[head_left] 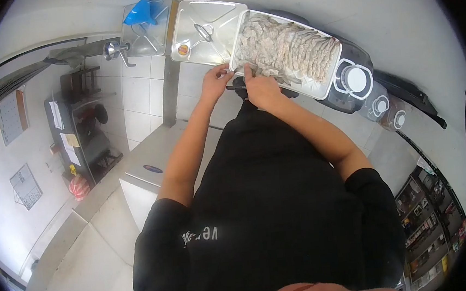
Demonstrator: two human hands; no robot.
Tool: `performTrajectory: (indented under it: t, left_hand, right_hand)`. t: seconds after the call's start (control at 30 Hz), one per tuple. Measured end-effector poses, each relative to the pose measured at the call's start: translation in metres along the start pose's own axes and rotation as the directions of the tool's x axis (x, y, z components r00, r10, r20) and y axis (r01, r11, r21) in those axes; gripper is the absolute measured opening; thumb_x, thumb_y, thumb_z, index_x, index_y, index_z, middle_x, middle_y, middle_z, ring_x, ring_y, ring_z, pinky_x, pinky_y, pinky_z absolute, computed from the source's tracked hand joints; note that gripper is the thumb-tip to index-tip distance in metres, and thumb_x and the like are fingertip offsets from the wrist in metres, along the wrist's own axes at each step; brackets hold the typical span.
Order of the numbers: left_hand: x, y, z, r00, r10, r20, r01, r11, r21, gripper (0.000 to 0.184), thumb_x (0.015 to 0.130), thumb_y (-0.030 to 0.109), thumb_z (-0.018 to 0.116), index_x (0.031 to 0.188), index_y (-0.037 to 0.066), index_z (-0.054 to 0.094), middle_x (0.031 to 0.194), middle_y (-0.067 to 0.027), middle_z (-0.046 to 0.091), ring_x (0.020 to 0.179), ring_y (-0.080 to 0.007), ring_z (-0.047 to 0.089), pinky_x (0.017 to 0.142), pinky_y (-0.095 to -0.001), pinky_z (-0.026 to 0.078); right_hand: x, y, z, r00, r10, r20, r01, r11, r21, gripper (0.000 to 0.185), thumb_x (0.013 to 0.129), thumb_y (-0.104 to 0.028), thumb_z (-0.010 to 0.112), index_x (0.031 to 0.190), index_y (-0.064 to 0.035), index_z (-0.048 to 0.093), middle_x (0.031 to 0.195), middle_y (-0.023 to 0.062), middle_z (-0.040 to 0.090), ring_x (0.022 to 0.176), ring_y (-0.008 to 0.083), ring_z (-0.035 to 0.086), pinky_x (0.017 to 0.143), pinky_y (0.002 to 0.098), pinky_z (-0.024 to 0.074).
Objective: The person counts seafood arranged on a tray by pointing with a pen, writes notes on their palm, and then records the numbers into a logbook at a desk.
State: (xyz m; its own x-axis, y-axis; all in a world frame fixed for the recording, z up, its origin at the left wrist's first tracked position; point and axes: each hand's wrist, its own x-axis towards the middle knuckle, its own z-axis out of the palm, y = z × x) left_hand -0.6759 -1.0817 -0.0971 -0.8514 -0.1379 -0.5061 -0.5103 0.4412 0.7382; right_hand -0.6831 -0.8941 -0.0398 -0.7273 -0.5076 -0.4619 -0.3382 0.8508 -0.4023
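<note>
While left hand [217,83] at white tray [319,92]; right hand [262,90] just beside.

Left hand [217,83], right hand [262,90] at white tray [320,93]

Kitchen-type food-prep room; home or business, cannot tell. Signs: white tray [315,88] of pale, raw-looking food [280,46]; square metal tins [191,18] with top handles, blue funnel [140,12] on one; metal grinder-like fitting [111,50] close by; lidded jugs [355,79] in a row. Pale square tiles [138,92]. Calendar [12,116] on white wall [46,201]. Packed shelves [425,223] far right, goods too small to name.
</note>
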Motion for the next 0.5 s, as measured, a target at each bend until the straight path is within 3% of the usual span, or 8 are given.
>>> performTrajectory:
  t: [0.07,0.1,0.17,0.33,0.4,0.5]
  left_hand:
    - [0.003,-0.006,0.001,1.0,0.011,0.005,-0.011,1.0,-0.012,0.037,0.077,0.027,0.075,0.111,0.013,0.07,0.09,-0.0098,0.067,0.083,-0.0206,0.061,0.077,-0.0338,0.048]
    - [0.003,-0.006,0.001,1.0,0.023,0.007,-0.022,0.999,-0.025,0.037,0.077,0.027,0.075,0.111,0.012,0.07,0.09,-0.0101,0.067,0.083,-0.0206,0.061,0.077,-0.0339,0.048]
    - [0.003,-0.007,0.001,1.0,0.02,0.002,-0.02,1.0,-0.022,0.037,0.077,0.027,0.075,0.111,0.012,0.07,0.091,-0.0104,0.068,0.083,-0.0205,0.061,0.077,-0.0339,0.048]
    - [0.0,-0.004,0.0,1.0,0.009,0.004,-0.008,1.0,-0.019,0.037,0.077,0.027,0.075,0.11,0.012,0.07,0.092,-0.0108,0.068,0.083,-0.0201,0.061,0.077,-0.0335,0.047]
    - [-0.001,-0.002,0.001,1.0,0.016,0.01,-0.015,0.999,-0.051,0.032,0.081,0.017,0.073,0.11,0.005,0.068,0.088,-0.0042,0.064,0.081,-0.0118,0.057,0.074,-0.0265,0.045]
    - [-0.002,-0.001,0.001,1.0,-0.01,0.01,0.011,0.999,-0.049,0.032,0.081,0.017,0.074,0.109,0.004,0.068,0.089,-0.0037,0.065,0.081,-0.0111,0.057,0.073,-0.0258,0.045]
  right_hand:
    - [-0.002,-0.002,0.004,0.999,0.003,0.053,-0.002,1.0,-0.013,0.086,0.079,-0.022,0.067,0.144,0.0106,0.021,0.081,0.0207,0.069,0.072,0.0332,0.069,0.064,0.0443,0.0541]
    - [-0.006,-0.005,0.001,0.999,0.004,0.054,-0.004,1.0,-0.012,0.086,0.079,-0.022,0.067,0.144,0.0106,0.021,0.081,0.0207,0.069,0.072,0.0332,0.069,0.064,0.0443,0.0541]
    - [-0.013,-0.011,-0.007,0.99,-0.025,0.138,0.025,1.0,0.004,0.067,0.085,-0.01,0.047,0.143,0.0117,0.024,0.082,0.0189,0.069,0.072,0.0302,0.069,0.063,0.0434,0.0537]
    - [-0.017,-0.011,-0.005,0.984,-0.033,0.174,0.028,0.999,0.031,0.068,0.084,-0.009,0.048,0.143,0.0123,0.023,0.083,0.019,0.069,0.073,0.0301,0.069,0.064,0.0423,0.0535]
    - [-0.017,-0.01,-0.006,0.985,-0.034,0.17,0.029,0.999,0.03,0.068,0.084,-0.009,0.048,0.143,0.0125,0.023,0.083,0.0193,0.069,0.073,0.0301,0.069,0.064,0.0418,0.0535]
    - [-0.018,-0.009,-0.007,0.985,-0.055,0.164,0.052,0.998,0.023,0.068,0.083,-0.009,0.048,0.143,0.0134,0.023,0.084,0.0196,0.069,0.074,0.03,0.069,0.064,0.042,0.0536]
